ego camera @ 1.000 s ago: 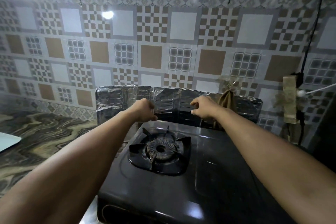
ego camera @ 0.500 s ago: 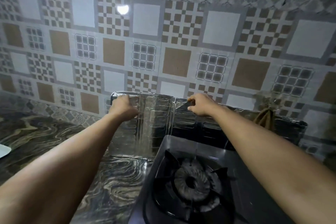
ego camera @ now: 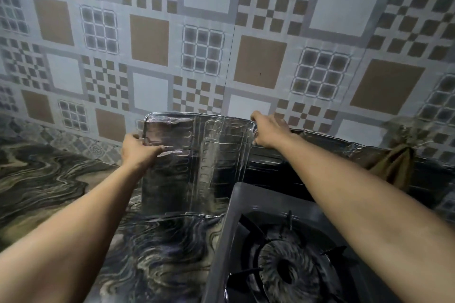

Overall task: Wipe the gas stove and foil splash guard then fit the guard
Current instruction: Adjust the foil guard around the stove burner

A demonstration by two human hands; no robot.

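Both hands held the foil guard (ego camera: 197,160) upright (left hand (ego camera: 138,150) gripping its left edge, right hand (ego camera: 268,133) its top corner) beside the stove (ego camera: 246,233) on the desk (ego camera: 49,179).

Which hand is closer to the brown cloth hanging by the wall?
Right. The right hand grips the foil guard at its fold, nearer the brown cloth. The left hand holds the guard's far left edge.
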